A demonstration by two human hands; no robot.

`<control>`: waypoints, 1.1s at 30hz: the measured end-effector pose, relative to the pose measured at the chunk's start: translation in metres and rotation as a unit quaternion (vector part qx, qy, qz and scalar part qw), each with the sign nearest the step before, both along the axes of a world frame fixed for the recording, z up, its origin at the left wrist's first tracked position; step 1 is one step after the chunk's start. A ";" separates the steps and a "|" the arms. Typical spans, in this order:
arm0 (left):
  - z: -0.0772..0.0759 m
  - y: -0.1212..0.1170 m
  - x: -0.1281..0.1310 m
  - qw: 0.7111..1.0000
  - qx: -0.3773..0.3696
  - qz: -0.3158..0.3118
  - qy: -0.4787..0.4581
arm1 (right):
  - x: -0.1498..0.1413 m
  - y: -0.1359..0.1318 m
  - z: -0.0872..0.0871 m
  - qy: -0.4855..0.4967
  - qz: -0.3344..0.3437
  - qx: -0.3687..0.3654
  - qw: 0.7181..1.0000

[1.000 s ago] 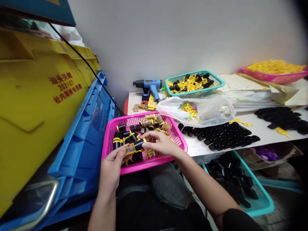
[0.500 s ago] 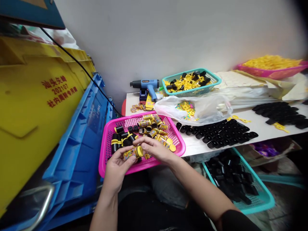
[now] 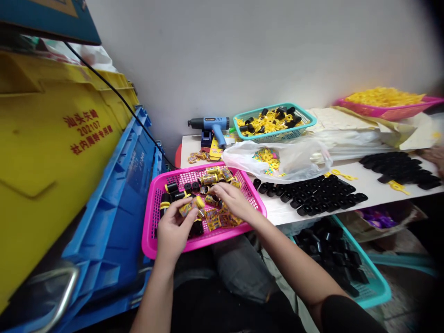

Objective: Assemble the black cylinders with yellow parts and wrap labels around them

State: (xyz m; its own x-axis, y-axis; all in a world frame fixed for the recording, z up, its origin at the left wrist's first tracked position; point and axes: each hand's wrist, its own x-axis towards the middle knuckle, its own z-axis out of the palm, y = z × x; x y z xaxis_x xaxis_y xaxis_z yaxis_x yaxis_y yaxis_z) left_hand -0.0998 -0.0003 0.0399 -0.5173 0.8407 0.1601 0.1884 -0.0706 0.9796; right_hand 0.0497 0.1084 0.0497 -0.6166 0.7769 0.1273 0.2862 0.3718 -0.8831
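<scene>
My left hand (image 3: 170, 233) is closed around a small tube (image 3: 189, 208) with a printed yellow wrapper and a yellow cap, held tilted over the pink basket (image 3: 149, 233). To its right, my right hand (image 3: 234, 200) reaches over the basket with its fingers bent together among the wrapped pieces; anything between the fingertips is hidden. Black tubes with yellow bands (image 3: 164, 206) lie at the basket's left side. Small printed packets (image 3: 213, 219) lie below my right hand, and several printed tubes (image 3: 208, 179) are behind it.
Behind the basket are a blue heat gun (image 3: 213, 124) and a clear plastic bag (image 3: 239, 159). A teal basket (image 3: 274, 135) holds yellow and black parts. Rows of black caps (image 3: 322, 196) line the table. Blue crates (image 3: 100, 249) stand close on the left; another teal basket (image 3: 376, 282) sits below the table.
My right hand has left the cap of the tube and moved up and right over the basket's contents. My left hand keeps the tube, raised slightly. The packets in front now show.
</scene>
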 end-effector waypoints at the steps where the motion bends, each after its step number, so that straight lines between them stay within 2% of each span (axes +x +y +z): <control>1: -0.001 0.006 -0.001 0.999 -0.023 -0.002 0.045 | 0.005 0.006 0.002 -0.078 -0.036 0.056 0.995; 4: -0.007 0.018 -0.004 0.987 -0.073 -0.016 0.141 | 0.015 0.011 0.003 -0.281 -0.073 0.157 0.944; 9: -0.020 0.012 -0.003 0.992 -0.080 -0.021 0.100 | 0.015 -0.006 -0.008 -0.386 0.008 0.245 0.889; 13: -0.018 0.001 -0.008 0.994 -0.066 -0.014 0.088 | 0.016 -0.005 -0.011 -0.416 0.039 0.227 0.880; 16: -0.013 -0.004 -0.011 0.996 -0.057 -0.001 0.070 | 0.024 0.002 -0.002 -0.409 0.046 0.212 0.886; 19: -0.007 -0.006 -0.006 0.996 -0.060 -0.022 0.063 | 0.033 0.003 0.015 -0.337 0.087 0.180 0.920; 23: -0.004 -0.003 0.008 0.985 -0.081 -0.148 0.024 | 0.033 -0.005 0.033 -0.213 0.160 0.151 0.952; 25: -0.006 -0.001 0.013 0.991 -0.053 -0.122 -0.031 | 0.028 -0.009 0.034 -0.147 0.175 0.125 0.965; 27: -0.009 -0.001 0.016 0.994 -0.004 -0.038 -0.099 | 0.021 -0.012 0.028 -0.056 0.167 0.058 0.983; 29: -0.010 -0.005 0.017 0.988 0.028 0.029 -0.151 | 0.013 -0.017 0.019 0.036 0.128 -0.033 0.991; 31: -0.008 -0.013 0.018 0.986 0.024 0.031 -0.163 | 0.005 -0.022 0.010 0.119 0.084 -0.127 0.981; 33: -0.004 -0.022 0.019 0.987 0.001 -0.017 -0.158 | -0.001 -0.029 0.005 0.172 0.072 -0.198 0.962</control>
